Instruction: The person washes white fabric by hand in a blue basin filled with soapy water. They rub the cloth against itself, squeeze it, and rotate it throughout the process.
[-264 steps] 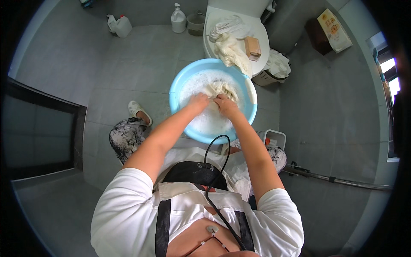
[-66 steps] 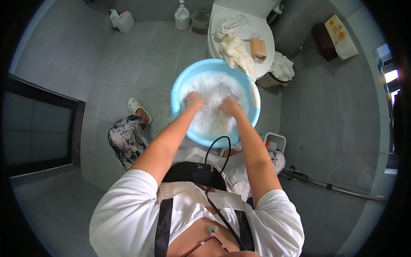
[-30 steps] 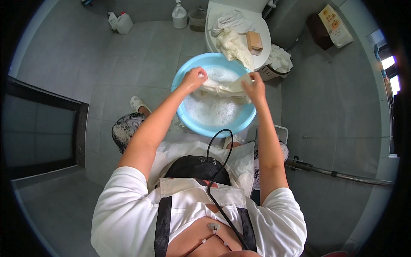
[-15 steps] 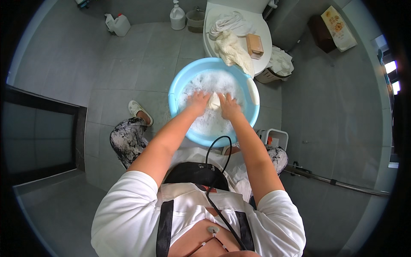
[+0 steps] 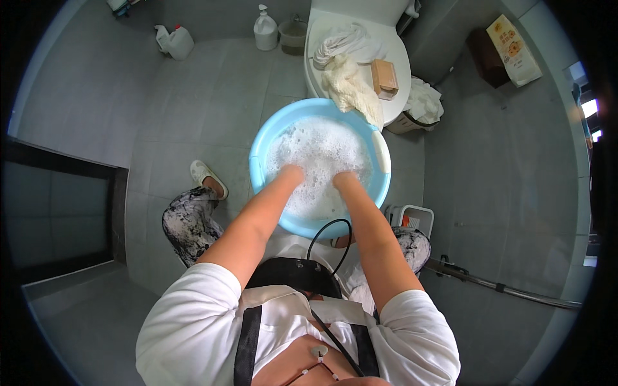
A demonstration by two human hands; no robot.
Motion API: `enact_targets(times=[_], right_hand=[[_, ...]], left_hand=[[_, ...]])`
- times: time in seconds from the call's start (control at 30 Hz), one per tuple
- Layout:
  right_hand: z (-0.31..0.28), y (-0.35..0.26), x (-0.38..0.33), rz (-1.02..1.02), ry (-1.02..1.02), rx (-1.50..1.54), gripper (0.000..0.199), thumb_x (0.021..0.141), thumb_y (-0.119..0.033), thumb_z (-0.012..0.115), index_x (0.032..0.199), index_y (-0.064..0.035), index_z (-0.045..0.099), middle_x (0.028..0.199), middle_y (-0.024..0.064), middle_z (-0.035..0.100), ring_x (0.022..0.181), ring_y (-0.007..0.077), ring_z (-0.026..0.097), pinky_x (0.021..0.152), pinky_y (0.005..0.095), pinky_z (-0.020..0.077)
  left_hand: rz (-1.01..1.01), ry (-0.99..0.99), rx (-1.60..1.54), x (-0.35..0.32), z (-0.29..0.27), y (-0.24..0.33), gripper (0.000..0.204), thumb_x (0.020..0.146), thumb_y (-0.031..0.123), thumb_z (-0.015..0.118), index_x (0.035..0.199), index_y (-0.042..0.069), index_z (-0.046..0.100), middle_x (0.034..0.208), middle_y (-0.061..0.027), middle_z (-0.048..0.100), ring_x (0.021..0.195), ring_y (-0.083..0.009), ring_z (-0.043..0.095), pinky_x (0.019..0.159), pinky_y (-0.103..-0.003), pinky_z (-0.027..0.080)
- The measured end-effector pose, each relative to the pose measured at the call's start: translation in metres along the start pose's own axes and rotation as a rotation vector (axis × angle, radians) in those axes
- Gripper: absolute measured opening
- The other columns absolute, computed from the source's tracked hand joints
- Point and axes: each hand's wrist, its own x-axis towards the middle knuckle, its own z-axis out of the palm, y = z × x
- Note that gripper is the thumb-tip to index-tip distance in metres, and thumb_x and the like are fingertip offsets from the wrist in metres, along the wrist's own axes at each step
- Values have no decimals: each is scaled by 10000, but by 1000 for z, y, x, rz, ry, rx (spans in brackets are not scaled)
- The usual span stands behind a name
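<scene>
A light blue basin point(image 5: 256, 168) full of white, foamy suds point(image 5: 318, 145) stands in front of me. Both arms reach down into it. My left hand point(image 5: 293, 172) is sunk in the foam up to about the wrist, left of the middle. To its right, my right hand point(image 5: 344, 179) is under the suds as well. Foam hides the fingers of both hands and anything they hold. A cream knitted cloth point(image 5: 351, 90) hangs from the toilet lid down to the basin's far right rim.
The white toilet point(image 5: 393, 45) beyond the basin bears a bundled white cloth point(image 5: 347, 44) and a brown box point(image 5: 384, 79). Right of it stands a bin point(image 5: 405, 122) with white contents. A pump bottle point(image 5: 265, 31), a bucket point(image 5: 293, 38) and a white jug point(image 5: 175, 44) line the back wall.
Both hands have sunk from the surface into the suds. The whitish cloth that showed between them is out of sight. The view has shifted slightly, so the basin sits lower.
</scene>
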Motion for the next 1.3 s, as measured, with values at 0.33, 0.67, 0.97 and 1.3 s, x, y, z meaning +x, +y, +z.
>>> enact_targets(times=[0.33, 0.67, 0.97, 1.3], right_hand=[[-78, 30, -123, -416, 591, 1127, 394, 640, -111, 627, 1027, -72, 570, 924, 78, 613, 837, 205, 581, 738, 296, 446], [-118, 9, -182, -834, 553, 1776, 448, 588, -2, 570, 1016, -79, 463, 948, 49, 514, 886, 146, 491, 770, 260, 403], [-126, 31, -199, -1068, 231, 2132, 603, 589, 35, 499, 1177, -57, 401, 1065, 85, 488, 1000, 200, 480, 854, 291, 393], [-113, 8, -204, -693, 1380, 907, 539, 609, -174, 688, 1116, -138, 509, 1182, 158, 409, 1110, 327, 383, 912, 385, 327]], left_hand=[[40, 64, -1615, -57, -67, -7, 518, 682, 111, 540, 1182, 48, 419, 1056, -113, 529, 938, -232, 529, 776, -333, 454], [381, -7, -2459, -89, -79, 20, 433, 747, 236, 487, 1139, 61, 429, 1178, -86, 447, 1075, -247, 440, 922, -397, 341], [427, 6, -2639, -108, -104, 58, 552, 839, 462, 356, 1233, 75, 375, 1256, -96, 400, 1137, -285, 401, 967, -426, 294], [376, 19, -2327, -121, -138, 68, 498, 848, 461, 401, 1174, 85, 430, 1122, -82, 499, 1018, -229, 499, 857, -358, 420]])
